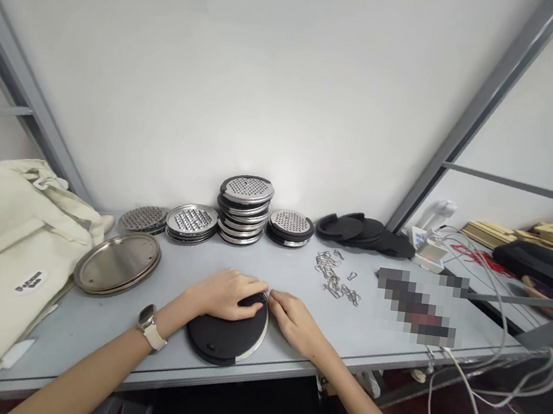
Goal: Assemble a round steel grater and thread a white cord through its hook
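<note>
A round grater set (pixel 225 335) with a black cover and a silver rim lies flat near the table's front edge. My left hand (pixel 228 295) rests over its top, the fingers and thumb closed around its far right side. At that rim my right hand (pixel 293 316) is pinched shut on a small metal clip (pixel 264 295), mostly hidden by the fingertips. Beyond my right hand, several loose metal clips (pixel 333 278) lie in a scattered pile. A stack of round graters (pixel 244 213) stands by the wall, with lower grater piles (pixel 191 221) (pixel 291 227) on either side.
Round metal plates (pixel 118 261) are stacked at left beside a cream bag (pixel 11 268). Black round covers (pixel 354 229) lie at the back right. A charger (pixel 430 249) and white cables (pixel 466 385) are at the right, near a metal frame post (pixel 479 118).
</note>
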`<state>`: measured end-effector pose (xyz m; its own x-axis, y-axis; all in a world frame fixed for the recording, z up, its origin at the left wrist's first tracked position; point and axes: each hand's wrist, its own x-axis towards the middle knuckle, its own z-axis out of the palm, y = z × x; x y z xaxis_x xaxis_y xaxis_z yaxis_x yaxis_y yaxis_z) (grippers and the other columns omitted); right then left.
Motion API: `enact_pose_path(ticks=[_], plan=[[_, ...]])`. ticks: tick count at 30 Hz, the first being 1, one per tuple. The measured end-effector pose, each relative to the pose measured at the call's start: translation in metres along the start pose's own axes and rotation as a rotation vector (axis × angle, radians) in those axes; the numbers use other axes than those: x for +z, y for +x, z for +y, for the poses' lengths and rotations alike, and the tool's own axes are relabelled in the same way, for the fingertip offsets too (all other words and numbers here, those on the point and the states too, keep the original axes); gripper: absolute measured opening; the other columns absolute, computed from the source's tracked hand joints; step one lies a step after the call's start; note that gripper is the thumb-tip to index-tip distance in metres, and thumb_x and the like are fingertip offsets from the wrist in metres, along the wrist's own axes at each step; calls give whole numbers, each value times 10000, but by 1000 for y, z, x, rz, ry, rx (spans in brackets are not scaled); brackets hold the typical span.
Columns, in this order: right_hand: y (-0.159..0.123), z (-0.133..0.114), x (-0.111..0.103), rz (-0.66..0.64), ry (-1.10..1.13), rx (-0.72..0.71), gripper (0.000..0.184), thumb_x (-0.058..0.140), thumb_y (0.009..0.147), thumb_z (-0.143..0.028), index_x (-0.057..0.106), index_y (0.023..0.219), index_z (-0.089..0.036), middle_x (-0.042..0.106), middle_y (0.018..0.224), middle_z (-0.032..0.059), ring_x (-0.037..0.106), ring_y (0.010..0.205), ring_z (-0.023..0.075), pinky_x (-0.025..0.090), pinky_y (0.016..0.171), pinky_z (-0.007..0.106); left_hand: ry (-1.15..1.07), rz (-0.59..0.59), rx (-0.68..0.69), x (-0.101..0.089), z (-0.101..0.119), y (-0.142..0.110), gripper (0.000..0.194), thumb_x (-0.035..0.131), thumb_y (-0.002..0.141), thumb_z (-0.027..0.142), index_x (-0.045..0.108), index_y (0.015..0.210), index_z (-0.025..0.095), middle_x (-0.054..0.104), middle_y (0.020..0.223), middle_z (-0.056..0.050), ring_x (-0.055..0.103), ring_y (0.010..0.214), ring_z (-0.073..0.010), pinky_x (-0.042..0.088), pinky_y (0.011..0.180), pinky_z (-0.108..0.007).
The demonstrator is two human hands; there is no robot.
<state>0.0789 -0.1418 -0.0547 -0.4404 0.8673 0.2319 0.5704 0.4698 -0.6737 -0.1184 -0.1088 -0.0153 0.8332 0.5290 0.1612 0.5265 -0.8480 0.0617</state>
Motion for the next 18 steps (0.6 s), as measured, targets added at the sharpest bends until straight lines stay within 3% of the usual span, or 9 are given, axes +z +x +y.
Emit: enact_pose_path(ticks=[6,18], plan=[[0,0,1,22,6,23,304,300,947,-258,428,680,-191,529,660,-10,479,622,124,352,616,244,-22,8,-10,1,0,0,148,468,862,326,505,924,196,650,831,-16,602,688,-167,311,560,-280],[0,0,2,21,-25,-3,289,305,945,-253,402,679,-197,503,642,-20,460,600,118,332,603,233,-67,5,-17,4,-2,1,188,468,859,329,540,962,190,659,875,-36,604,733,-174,345,607,-263]])
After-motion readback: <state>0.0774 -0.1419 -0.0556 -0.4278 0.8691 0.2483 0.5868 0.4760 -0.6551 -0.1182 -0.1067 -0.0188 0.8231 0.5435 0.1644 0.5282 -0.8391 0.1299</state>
